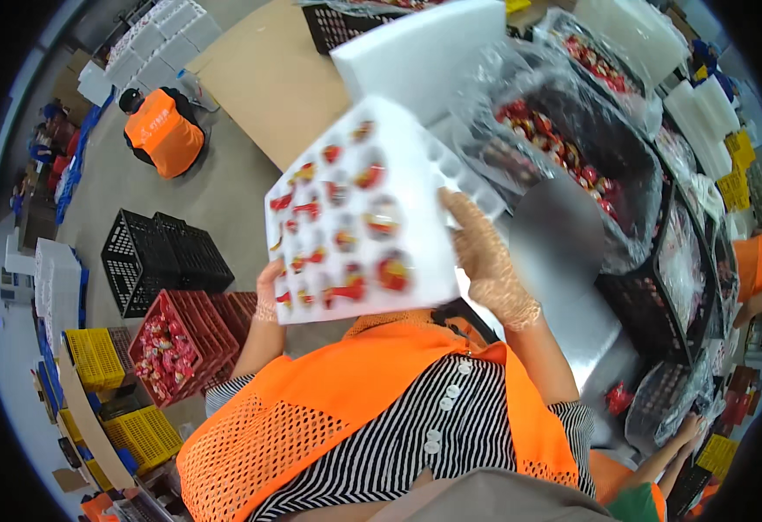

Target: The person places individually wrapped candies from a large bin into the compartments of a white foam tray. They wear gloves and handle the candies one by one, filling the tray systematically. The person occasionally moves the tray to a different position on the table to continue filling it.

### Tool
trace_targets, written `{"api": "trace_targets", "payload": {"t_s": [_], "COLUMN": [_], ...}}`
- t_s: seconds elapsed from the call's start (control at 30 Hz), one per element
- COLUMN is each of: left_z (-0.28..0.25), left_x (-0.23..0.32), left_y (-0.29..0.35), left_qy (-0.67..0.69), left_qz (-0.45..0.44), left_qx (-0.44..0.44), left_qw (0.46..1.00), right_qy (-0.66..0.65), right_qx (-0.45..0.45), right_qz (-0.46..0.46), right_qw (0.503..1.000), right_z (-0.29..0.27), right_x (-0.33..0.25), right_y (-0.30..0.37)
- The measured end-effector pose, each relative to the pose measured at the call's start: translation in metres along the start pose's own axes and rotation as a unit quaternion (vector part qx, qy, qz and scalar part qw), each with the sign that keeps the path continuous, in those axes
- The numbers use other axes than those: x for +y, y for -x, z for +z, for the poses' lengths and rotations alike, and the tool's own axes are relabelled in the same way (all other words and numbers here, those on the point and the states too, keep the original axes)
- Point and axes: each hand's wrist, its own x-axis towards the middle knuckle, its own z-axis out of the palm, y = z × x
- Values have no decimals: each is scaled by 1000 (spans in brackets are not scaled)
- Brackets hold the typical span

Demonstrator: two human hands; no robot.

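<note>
Both my hands hold a white foam tray (429, 261) in front of my chest, tilted so its face shows. Rows of small red-and-yellow wrapped pieces (370, 177) sit in its round pits, blurred by motion. My left hand (268, 287) grips the tray's left edge, its fingers partly hidden behind it. At the right edge is my right hand (488, 265) in a thin clear glove, fingers against the side. Behind the tray lies another foam tray (468, 178) with pits, beside a plain white foam block (424, 48).
At the right, a black crate (651, 304) stands by the metal table (564, 304); a plastic-lined one holds red wrapped pieces (564, 152). Left on the floor are black crates (163, 261), red crates (224, 335) and yellow crates (142, 435). A person in orange (163, 130) crouches; another's arms (677, 444) show lower right.
</note>
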Motion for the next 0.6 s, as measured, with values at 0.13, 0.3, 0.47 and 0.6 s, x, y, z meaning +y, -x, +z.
{"api": "trace_targets", "payload": {"t_s": [0.13,0.3,0.47,0.6], "left_z": [-45,-88,-123,-134], "left_x": [37,113,182,176], "left_y": [-30,-111,-208,-271], "left_qy": [87,79,25,-185], "left_qz": [120,197,159,118], "left_qx": [-11,60,199,200], "left_qw": [989,975,967,955], "right_qy": [167,171,217,312], "right_qx": [-71,132,355,480], "right_qz": [-15,67,130,238], "right_qw": [983,974,900,785], "right_z": [17,-25,-49,-67], "right_x": [6,39,45,87], "right_y": [-60,-59,-24,7]}}
